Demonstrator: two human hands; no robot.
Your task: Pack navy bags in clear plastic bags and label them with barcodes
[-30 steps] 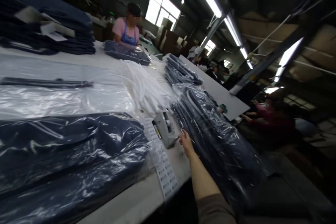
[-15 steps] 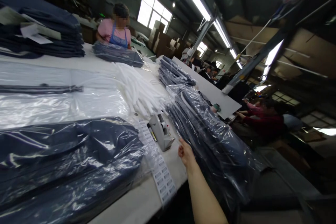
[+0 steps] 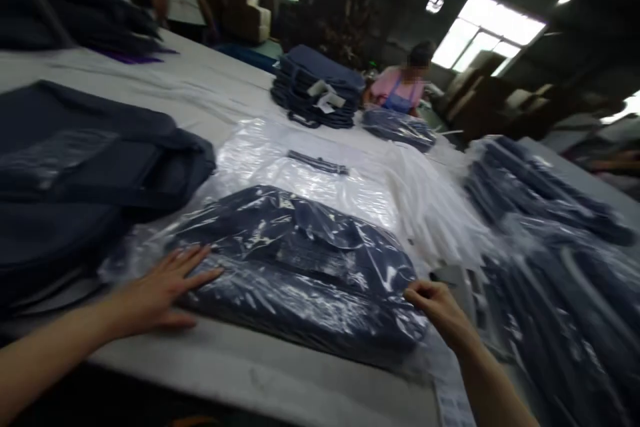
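Note:
In front of me on the table lies a dark blue fabric bag in a clear plastic sleeve (image 3: 310,260). My left hand (image 3: 173,287) rests with spread fingers on the sleeve's left end. At its right end is my right hand (image 3: 433,303), thumb and fingertips pinched together by the plastic. What the pinch holds, if anything, is too small to make out. A grey tape dispenser (image 3: 457,280) stands just behind my right hand, partly hidden by it. A strip of printed labels (image 3: 453,390) lies under my right forearm.
Unwrapped dark blue bags (image 3: 100,160) lie at left. Behind the sleeve are flat clear plastic sleeves (image 3: 260,153) and white strips (image 3: 425,187). More wrapped bags (image 3: 560,307) line the right side. A dark stack (image 3: 320,90) and a co-worker (image 3: 400,87) are farther back.
My view has swung left. My right hand has moved from beside the tape dispenser to the sleeve's right end. My left hand has come into view, flat on the sleeve.

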